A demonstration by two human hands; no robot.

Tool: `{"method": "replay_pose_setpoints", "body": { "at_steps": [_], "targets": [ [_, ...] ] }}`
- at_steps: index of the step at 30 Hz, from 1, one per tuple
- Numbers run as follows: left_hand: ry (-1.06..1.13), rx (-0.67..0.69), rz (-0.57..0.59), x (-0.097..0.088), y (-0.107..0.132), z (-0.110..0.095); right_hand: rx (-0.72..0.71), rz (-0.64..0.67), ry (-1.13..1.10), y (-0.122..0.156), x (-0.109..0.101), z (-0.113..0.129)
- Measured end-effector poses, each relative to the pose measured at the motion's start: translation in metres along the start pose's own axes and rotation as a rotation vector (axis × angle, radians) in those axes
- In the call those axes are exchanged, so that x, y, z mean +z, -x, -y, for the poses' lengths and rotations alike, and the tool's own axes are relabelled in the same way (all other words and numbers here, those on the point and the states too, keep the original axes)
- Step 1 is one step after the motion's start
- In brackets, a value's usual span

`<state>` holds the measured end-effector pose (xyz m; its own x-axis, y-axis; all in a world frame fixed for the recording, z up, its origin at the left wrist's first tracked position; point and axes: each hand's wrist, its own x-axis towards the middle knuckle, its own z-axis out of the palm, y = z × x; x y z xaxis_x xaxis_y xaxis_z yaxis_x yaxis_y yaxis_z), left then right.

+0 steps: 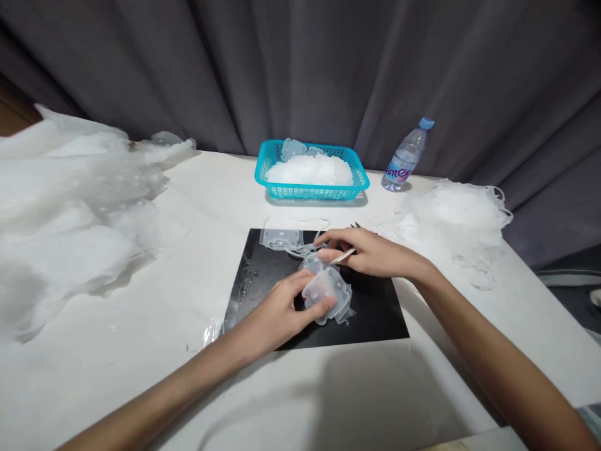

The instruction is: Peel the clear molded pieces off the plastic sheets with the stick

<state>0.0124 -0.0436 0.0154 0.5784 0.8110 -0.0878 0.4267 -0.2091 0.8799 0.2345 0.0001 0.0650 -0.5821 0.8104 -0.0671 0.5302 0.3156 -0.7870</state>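
Over a black mat (375, 313), my left hand (293, 304) grips a small stack of translucent, soft-looking pieces (326, 293) with rounded edges and small holes, thumb on top. My right hand (369, 250) is closed around a slim, pale tool (345, 255), whose kind I cannot make out. Its thumb and fingertips reach the far edge of the stack, where thin clear strips meet it. Another translucent piece (282, 238) lies at the mat's far edge with loose strips around it. Dark pointed tips (355, 225) show just behind my right hand.
A turquoise basket (314, 191) holding a whitish, translucent pile stands at the back. A water bottle (406, 156) is right of it. Large heaps of translucent sheets (70, 219) cover the table's left, and tangled clear strips (457, 213) lie right. A grey curtain (300, 69) hangs behind.
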Motion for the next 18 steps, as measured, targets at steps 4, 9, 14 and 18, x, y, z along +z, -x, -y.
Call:
{"method": "replay_pose_setpoints", "body": {
  "at_steps": [4, 9, 14, 18],
  "targets": [
    [-0.059, 0.046, -0.010, 0.001, 0.002, 0.005, 0.027, 0.119, -0.211, -0.011, -0.003, -0.003],
    [-0.110, 0.088, 0.009, -0.007, 0.001, 0.014, 0.042, 0.014, -0.369, -0.009, -0.006, -0.010],
    [-0.165, 0.119, -0.070, -0.016, -0.003, 0.016, -0.009, 0.061, -0.344, -0.005, -0.013, -0.008],
    [-0.124, 0.091, -0.141, -0.013, -0.004, 0.006, -0.040, 0.064, -0.293, -0.004, -0.013, -0.004]
  ]
}}
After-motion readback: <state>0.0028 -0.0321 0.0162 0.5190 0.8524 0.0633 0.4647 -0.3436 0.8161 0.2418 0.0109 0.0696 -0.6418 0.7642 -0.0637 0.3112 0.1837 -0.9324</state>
